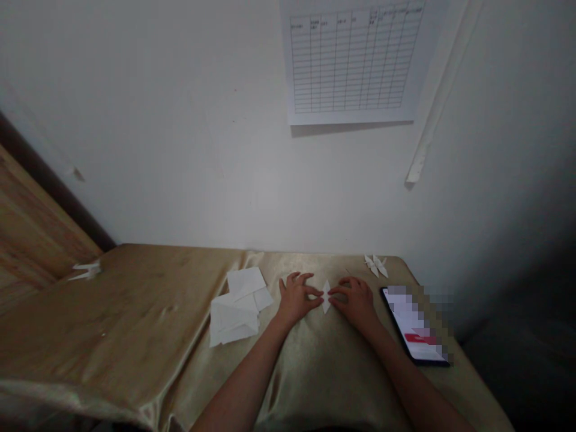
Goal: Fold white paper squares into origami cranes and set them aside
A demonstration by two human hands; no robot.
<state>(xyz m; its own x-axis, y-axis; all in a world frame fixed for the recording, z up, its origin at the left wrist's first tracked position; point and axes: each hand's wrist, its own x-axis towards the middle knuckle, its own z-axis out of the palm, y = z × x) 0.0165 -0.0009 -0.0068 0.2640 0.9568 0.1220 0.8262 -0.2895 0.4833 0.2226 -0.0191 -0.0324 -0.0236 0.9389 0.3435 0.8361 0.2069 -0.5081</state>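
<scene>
A small white folded paper [326, 297], shaped like a narrow diamond, lies on the cloth between my two hands. From its left side my left hand [297, 299] pinches the edge with thumb and forefinger, the other fingers spread away. My right hand [355, 298] grips the opposite edge in the same way. Left of my left hand is a loose pile of white paper sheets [234, 315]. Beyond my right hand, near the table's back edge, sit white folded paper pieces [375, 265] with pointed ends.
A phone [416, 333] with a lit screen lies at the right edge of the cloth-covered table [135, 324]. More white folded paper [87, 270] is at the far left. A printed grid sheet [351, 66] hangs on the wall behind.
</scene>
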